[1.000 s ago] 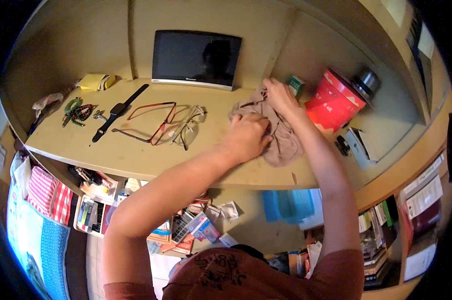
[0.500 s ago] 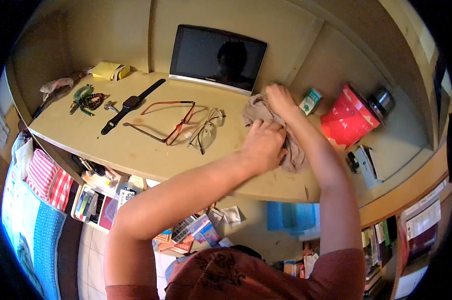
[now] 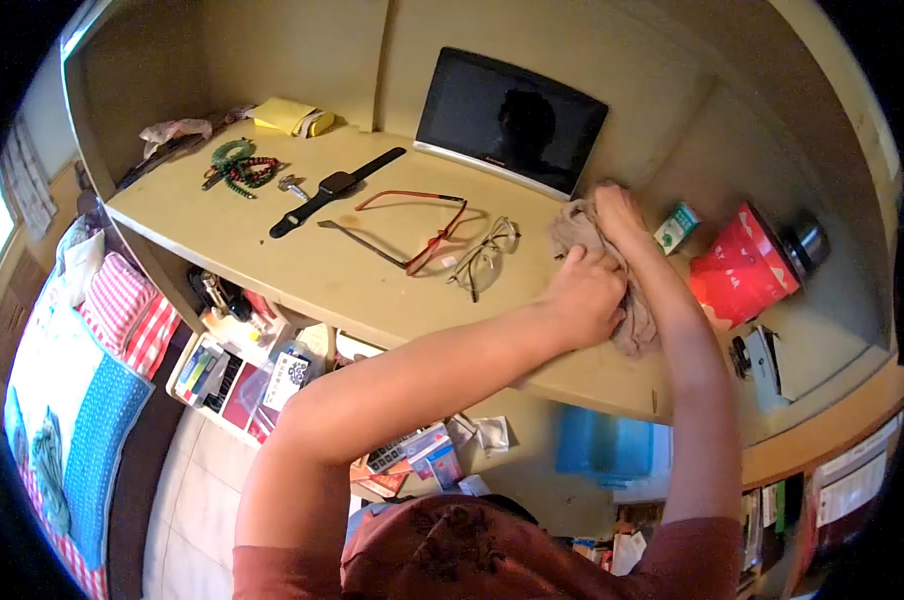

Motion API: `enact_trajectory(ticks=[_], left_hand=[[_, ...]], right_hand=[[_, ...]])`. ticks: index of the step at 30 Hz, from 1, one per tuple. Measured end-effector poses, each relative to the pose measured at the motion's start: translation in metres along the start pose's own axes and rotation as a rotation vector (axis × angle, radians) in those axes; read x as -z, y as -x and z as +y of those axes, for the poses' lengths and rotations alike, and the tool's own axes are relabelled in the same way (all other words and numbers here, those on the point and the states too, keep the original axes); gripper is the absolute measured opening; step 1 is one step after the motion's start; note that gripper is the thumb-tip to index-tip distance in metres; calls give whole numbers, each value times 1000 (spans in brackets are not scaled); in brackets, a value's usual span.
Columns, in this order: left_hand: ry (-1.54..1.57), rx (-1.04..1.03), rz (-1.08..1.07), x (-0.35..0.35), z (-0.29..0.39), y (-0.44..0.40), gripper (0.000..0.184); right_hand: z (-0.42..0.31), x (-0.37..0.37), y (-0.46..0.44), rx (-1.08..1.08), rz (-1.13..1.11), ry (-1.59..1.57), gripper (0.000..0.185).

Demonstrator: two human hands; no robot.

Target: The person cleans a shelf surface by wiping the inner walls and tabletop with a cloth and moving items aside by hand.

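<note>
A crumpled grey-brown cloth (image 3: 638, 322) lies on the shelf, below and right of a small dark screen (image 3: 512, 122). My left hand (image 3: 587, 296) is closed on the near left part of the cloth, its fingers bent. At the cloth's far end my right hand (image 3: 618, 212) grips it, fingers curled and partly hidden. Left of the cloth are the clear glasses (image 3: 484, 259), then red-framed glasses (image 3: 422, 254) and a black watch (image 3: 338, 185). A green and white box (image 3: 677, 228) stands just right of my right wrist.
A red tub (image 3: 742, 268) and a dark round-topped object (image 3: 810, 244) are at the right. Beaded bracelets (image 3: 240, 168) and a yellow item (image 3: 290, 116) lie at the left. Below the shelf are a blue container (image 3: 602, 443) and boxes.
The view has swung left, so the shelf and its objects appear farther right. Both hands stay on the cloth, which looks more bunched and narrower than before.
</note>
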State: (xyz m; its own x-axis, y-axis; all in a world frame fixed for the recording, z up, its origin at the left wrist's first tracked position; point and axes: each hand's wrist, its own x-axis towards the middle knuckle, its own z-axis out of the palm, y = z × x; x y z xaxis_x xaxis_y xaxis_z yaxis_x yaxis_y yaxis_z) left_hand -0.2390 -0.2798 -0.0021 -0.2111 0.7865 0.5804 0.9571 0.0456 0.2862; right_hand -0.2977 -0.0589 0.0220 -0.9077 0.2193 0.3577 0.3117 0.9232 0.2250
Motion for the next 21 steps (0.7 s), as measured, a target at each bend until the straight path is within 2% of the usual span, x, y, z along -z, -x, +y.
enact_trajectory(ticks=[2, 4, 5, 7, 8, 10, 11, 13, 14, 16, 17, 21], left_hand=[[-5, 5, -4, -1, 0, -3, 38], [-26, 7, 25, -6, 2, -3, 37], [-42, 1, 41, -8, 2, -2, 37], [-42, 11, 31, -7, 0, -3, 37], [-35, 15, 23, -8, 1, -2, 36], [-47, 10, 47, -10, -3, -1, 35], [-62, 8, 81, -11, -3, -1, 35], [-43, 6, 50, -9, -1, -1, 34], [-39, 12, 26, -6, -1, -2, 33], [-31, -27, 28, -6, -1, -2, 32], [-25, -3, -3, -6, 0, -1, 31], [64, -3, -95, 3, 6, -2, 28]], right_hand=[[-4, 4, 13, 9, 41, -48, 14], [-11, 7, 20, 19, 212, 14, 15], [-14, 11, 16, 19, 216, 8, 15], [-19, 19, 11, -23, -106, 106, 16], [-16, 14, 11, -33, -117, 101, 16], [-7, 1, 4, 10, 80, 33, 16], [-2, -5, 2, 0, 75, 40, 16], [10, -9, 6, 38, 148, -156, 16], [18, -8, 10, 29, 155, -143, 16], [27, -6, 27, 192, 170, -293, 16], [34, -7, 40, 181, 207, -403, 15], [48, 25, 86, 242, 130, -430, 17]])
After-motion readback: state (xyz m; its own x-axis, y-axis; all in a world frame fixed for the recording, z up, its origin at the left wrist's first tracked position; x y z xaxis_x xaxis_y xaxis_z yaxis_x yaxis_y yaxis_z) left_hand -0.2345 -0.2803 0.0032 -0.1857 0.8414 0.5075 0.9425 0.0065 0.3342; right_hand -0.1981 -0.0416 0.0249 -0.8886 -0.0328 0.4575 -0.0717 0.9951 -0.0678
